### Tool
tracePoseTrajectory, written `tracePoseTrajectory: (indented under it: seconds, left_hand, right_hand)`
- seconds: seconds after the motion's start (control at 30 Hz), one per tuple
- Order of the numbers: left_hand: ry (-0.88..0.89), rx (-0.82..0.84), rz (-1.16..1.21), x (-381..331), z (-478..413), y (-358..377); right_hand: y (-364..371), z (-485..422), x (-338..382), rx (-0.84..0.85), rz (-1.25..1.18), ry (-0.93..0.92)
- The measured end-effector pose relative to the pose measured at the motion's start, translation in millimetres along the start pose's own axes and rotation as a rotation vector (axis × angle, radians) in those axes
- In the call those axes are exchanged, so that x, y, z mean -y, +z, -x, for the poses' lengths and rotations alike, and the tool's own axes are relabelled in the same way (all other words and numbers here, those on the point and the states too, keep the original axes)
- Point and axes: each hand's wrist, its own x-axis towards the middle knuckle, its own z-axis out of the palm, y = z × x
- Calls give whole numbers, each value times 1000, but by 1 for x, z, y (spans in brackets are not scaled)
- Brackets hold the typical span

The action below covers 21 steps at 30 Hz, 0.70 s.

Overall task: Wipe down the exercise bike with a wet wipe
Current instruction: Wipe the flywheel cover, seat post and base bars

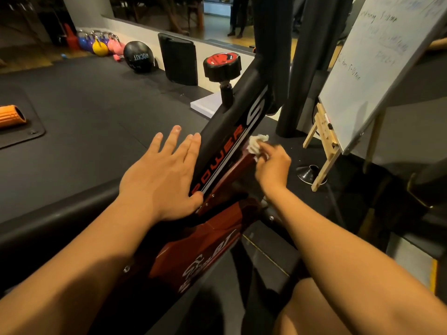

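The exercise bike's black frame bar [232, 126], lettered POWER, slopes up through the middle, with a red cover [208, 240] below it and a black-and-red knob [222, 65] above. My left hand [162, 175] lies flat against the bar's left side, fingers straight, thumb at the bar's lower edge. My right hand [272, 166] pinches a crumpled white wet wipe [257, 143] and presses it on the right side of the frame, where the bar meets the red cover.
A whiteboard [377, 59] on a wooden easel [323, 146] stands close on the right. Black posts [302, 68] rise behind the bike. Kettlebells [100, 44], a black ball [138, 56] and a dark box [179, 60] line the far wall. An orange roller [11, 116] lies at left.
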Motion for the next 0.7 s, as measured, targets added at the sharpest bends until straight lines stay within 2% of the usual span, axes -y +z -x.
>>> tracePoseTrajectory:
  seconds: [0.07,0.13,0.2,0.27,0.4,0.47,0.53,0.6,0.7]
  left_hand:
    - [-3,-4,11,0,-1,0]
    - [-8,-7,7,0,-1,0]
    - [-7,2,-1,0,0,0]
    - [0,-3,-6,-1,0,0]
    - [-1,-13,14,0,0,-1]
    - [-13,-26,26,0,0,-1]
    - [-17,-27,39,0,0,1]
    - [-11,-22,44,-1,0,1]
    - [-15,-25,47,1,-1,0]
  right_hand:
    - [10,11,3,-18,-47,25]
    - [24,41,6,41,-57,-70]
    - [21,49,-2,87,43,-204]
    - [14,18,-10,119,194,-277]
    - [14,-41,-16,222,392,-63]
    - [13,-33,-17,208,294,119]
    - [10,-9,-12,136,169,226]
    - [14,27,-2,97,80,227]
    - [35,88,15,125,-6,97]
